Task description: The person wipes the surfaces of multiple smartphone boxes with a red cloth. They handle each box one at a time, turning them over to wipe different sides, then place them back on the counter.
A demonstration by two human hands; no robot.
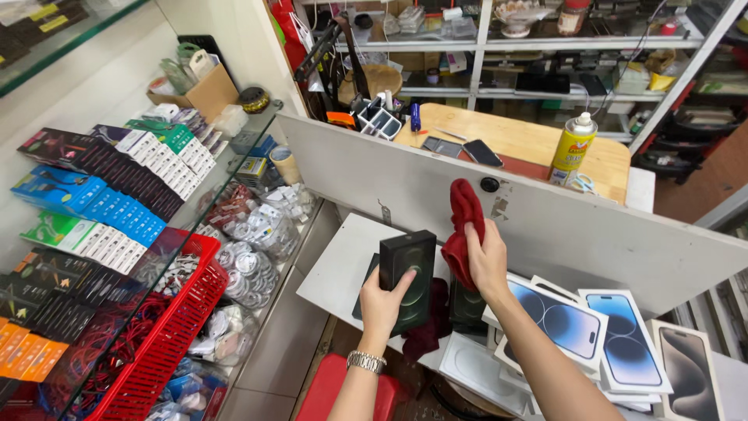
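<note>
From the head camera, my left hand (382, 300) grasps one dark green phone box (408, 274) and holds it upright just above the near edge of the white shelf (343, 257); my fingers wrap around its left side and bottom. My right hand (487, 261) is clenched on a red cloth (463, 230), just to the right of the box and not yet touching it. To wipe well, I judge that I should keep the box steady with the left hand, press the cloth flat on the front face, and move it in one direction, so dust does not come back. I should also turn the box to reach the sides. Now the count: I see one box in my hand, one red cloth, and one more dark box (467, 306) standing behind my right wrist. To the right lie three clear white phone boxes (627, 343) with phone pictures, overlapping each other. Far on the wooden counter stands one yellow spray can (573, 144). On my left wrist is one metal watch (366, 361).
</note>
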